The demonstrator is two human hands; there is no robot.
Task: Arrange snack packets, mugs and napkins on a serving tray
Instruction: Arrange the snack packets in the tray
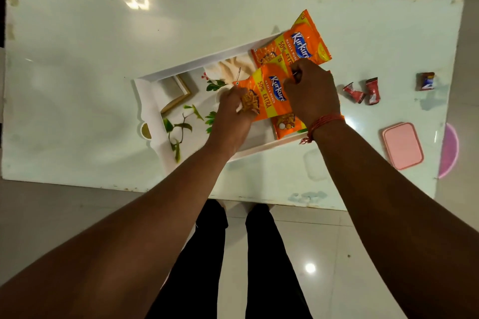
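- Your left hand (229, 118) pinches the near-left end of the middle orange packet (269, 94), fingers curled over its edge, so you can steer that end down onto the tray (147, 101).
- Your right hand (312, 90) is closed over the packet's far-right end, just beyond your left hand; two grips likely keep the slack bag flat and straight.
- Just past your right knuckles lies another orange packet (293, 41), overhanging the tray's far rim; lining up beside it seems the aim.
- Under your right wrist a third packet (285, 125) peeks out, mostly hidden.
- Right of your right hand, on the table (77, 33), wait small red sachets (361, 92), a dark sachet (425, 81) and a pink lid (403, 145).
- No mugs or napkins show.
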